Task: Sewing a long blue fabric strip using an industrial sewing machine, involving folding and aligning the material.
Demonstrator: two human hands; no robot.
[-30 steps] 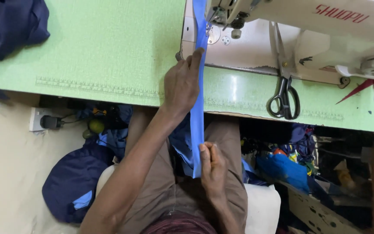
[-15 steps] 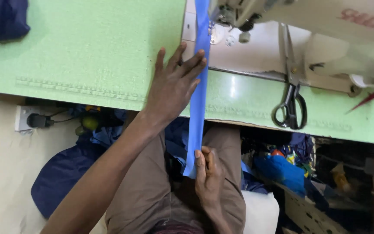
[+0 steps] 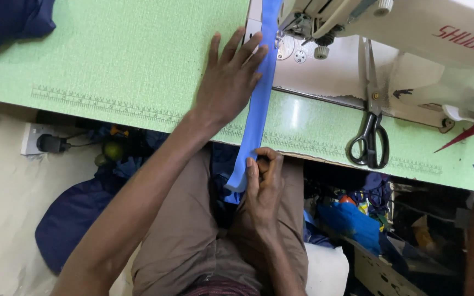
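Our right hand (image 3: 263, 183) has its grip closed on the lower end of the blue strip (image 3: 259, 109), pinched between thumb and fingers just below the tabletop (image 3: 111, 60) edge, over the lap. Our left hand (image 3: 227, 82) holds nothing: it lies flat, fingers spread, on the tabletop, with the fingertips touching the strip's left side.

From the right grip the strip runs up over the tabletop edge and away to the sewing machine (image 3: 412, 33), passing under its head.

To do this step well, we judge that the right grip should keep the strip taut and straight, while the left palm presses lightly and steers the left side without bunching it.

To the right of the grips, scissors (image 3: 371, 131) lie on the tabletop, near but apart from the strip. To the left of the left hand, the green surface offers wide room as far as a dark cloth (image 3: 6, 22) at the far corner. Below the right grip, fabric piles crowd the floor.
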